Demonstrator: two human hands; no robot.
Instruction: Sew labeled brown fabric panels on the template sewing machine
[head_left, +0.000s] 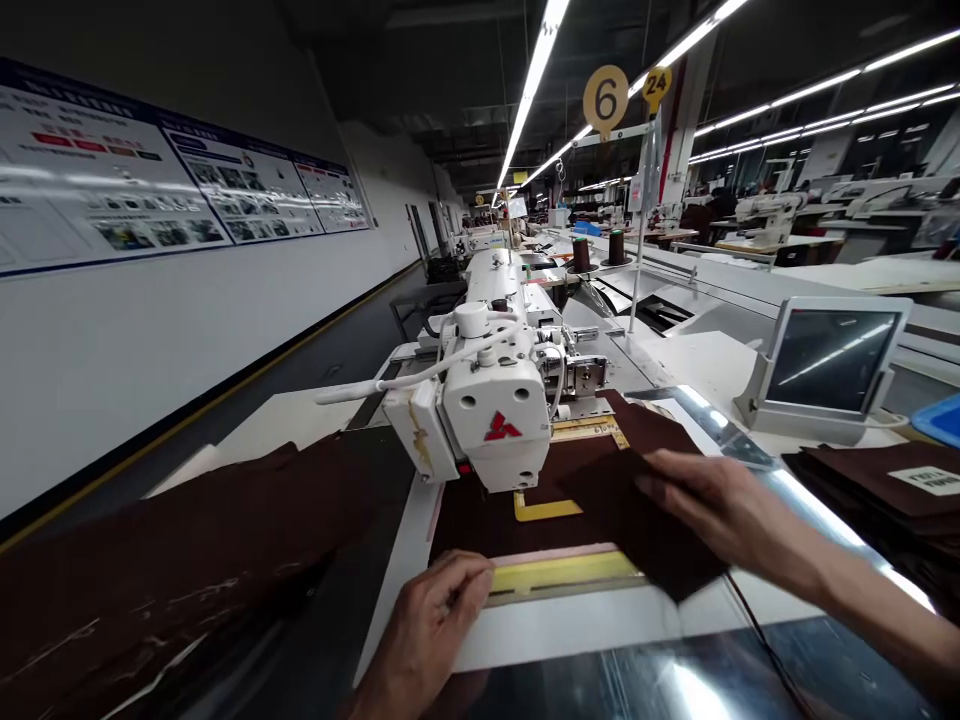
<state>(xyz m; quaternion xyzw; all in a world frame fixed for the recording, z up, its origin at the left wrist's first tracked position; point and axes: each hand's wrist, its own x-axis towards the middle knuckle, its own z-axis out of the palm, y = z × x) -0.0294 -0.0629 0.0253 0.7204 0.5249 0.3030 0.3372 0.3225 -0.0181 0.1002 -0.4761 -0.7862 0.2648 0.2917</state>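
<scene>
My right hand (712,500) pinches a dark brown fabric piece (667,540) by its upper right part, lifted and tilted over the right side of the plate. My left hand (431,620) is closed, thumb and forefinger together at the left end of a yellow strip (562,573) along the front edge of a sewing template. More brown fabric (480,525) lies flat in the template, under the white sewing machine head (499,420). An L-shaped yellow guide (551,510) shows on this fabric. The needle area is hidden behind the head.
Dark brown fabric (150,560) is heaped at left. A small screen (832,360) stands at right, near stacked brown pieces (892,480) with a white label and a blue tray (937,418). Thread cones (581,255) stand behind. A dark thread or cord (761,635) trails at front right.
</scene>
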